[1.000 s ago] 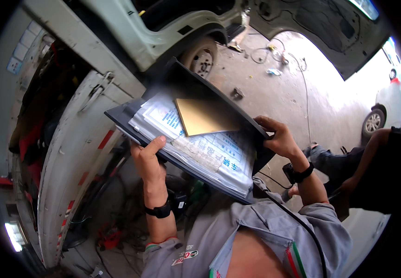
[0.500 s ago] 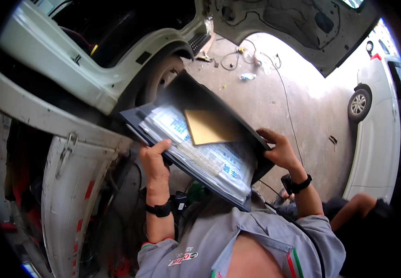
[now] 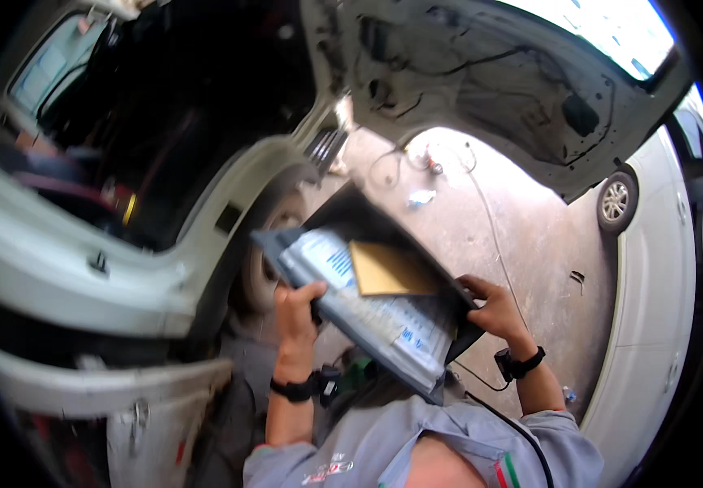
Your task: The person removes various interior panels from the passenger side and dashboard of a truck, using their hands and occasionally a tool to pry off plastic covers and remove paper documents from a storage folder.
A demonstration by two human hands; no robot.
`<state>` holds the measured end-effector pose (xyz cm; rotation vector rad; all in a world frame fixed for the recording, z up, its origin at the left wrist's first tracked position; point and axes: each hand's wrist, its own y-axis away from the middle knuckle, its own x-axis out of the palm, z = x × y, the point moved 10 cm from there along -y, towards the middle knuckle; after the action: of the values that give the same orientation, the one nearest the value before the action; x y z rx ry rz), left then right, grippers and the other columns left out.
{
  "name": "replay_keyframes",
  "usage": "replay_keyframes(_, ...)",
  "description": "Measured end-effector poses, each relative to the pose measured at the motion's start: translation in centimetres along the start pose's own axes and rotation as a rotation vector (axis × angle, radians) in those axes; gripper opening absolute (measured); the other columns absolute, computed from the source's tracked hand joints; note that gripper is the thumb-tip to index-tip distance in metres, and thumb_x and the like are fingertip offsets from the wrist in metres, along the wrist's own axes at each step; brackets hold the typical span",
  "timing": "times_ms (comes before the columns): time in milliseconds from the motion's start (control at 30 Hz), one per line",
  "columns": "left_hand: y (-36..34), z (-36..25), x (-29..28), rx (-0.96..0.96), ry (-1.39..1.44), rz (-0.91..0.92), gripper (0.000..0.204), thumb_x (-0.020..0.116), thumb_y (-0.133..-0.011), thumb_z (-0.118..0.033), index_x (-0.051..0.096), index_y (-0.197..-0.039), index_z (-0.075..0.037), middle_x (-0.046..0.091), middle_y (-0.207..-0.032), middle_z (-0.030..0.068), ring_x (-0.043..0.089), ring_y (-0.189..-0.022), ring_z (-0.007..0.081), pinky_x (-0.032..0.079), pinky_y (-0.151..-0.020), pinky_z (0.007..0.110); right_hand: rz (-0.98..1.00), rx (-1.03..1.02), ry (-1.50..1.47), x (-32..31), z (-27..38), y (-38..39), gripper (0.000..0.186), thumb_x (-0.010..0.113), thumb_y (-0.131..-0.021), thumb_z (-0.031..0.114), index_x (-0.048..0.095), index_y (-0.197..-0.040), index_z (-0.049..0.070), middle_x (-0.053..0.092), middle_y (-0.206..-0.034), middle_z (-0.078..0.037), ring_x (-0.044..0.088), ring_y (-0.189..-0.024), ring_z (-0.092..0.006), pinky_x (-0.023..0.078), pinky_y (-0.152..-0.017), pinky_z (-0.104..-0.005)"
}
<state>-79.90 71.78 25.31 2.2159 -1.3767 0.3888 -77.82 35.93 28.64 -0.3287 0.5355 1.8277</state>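
A dark open folder or tray (image 3: 384, 350) holds bagged paper documents (image 3: 404, 321) with blue print, topped by a yellow-brown envelope or booklet (image 3: 390, 268). My left hand (image 3: 294, 309) grips the folder's left edge, thumb over the top and fingers hidden beneath. My right hand (image 3: 494, 307) grips its right rim. Black bands with small devices sit on both my wrists.
A white vehicle's open cab (image 3: 164, 260) fills the left, its open door (image 3: 481, 93) overhead and wheel (image 3: 266, 276) behind the folder. A white car (image 3: 640, 325) stands right. Cables (image 3: 502, 260) and scattered items lie on the concrete floor (image 3: 457, 220). A white truck-body panel (image 3: 115, 382) is lower left.
The view has swung up toward the vehicle, bringing more of the cab into sight. My hands and the folder appear lower in the picture. The other person at lower right has left view.
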Motion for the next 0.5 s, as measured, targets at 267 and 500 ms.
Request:
replay_keyframes(267, 1.8, -0.6, -1.3, 0.07, 0.003, -0.103, 0.041, 0.061, -0.066, 0.002, 0.064, -0.106, 0.009, 0.068, -0.097, 0.0137, 0.066, -0.086, 0.0257, 0.051, -0.085, 0.032, 0.086, -0.153, 0.053, -0.3, 2.3, -1.7, 0.06, 0.055, -0.067, -0.004, 0.061, -0.127, 0.0, 0.069, -0.119, -0.016, 0.064, -0.115, -0.0241, 0.046, -0.102, -0.0313)
replay_keyframes(500, 3.2, -2.3, -1.1, 0.116, 0.007, -0.093, 0.041, 0.062, -0.067, 0.002, 0.063, -0.107, 0.006, 0.068, -0.099, 0.0119, 0.065, -0.089, 0.0239, 0.049, -0.089, 0.031, 0.054, -0.192, 0.049, -0.2, 3.0, -1.6, 0.062, 0.056, -0.064, -0.005, 0.061, -0.126, -0.003, 0.069, -0.119, -0.017, 0.064, -0.115, -0.0233, 0.045, -0.102, -0.0309)
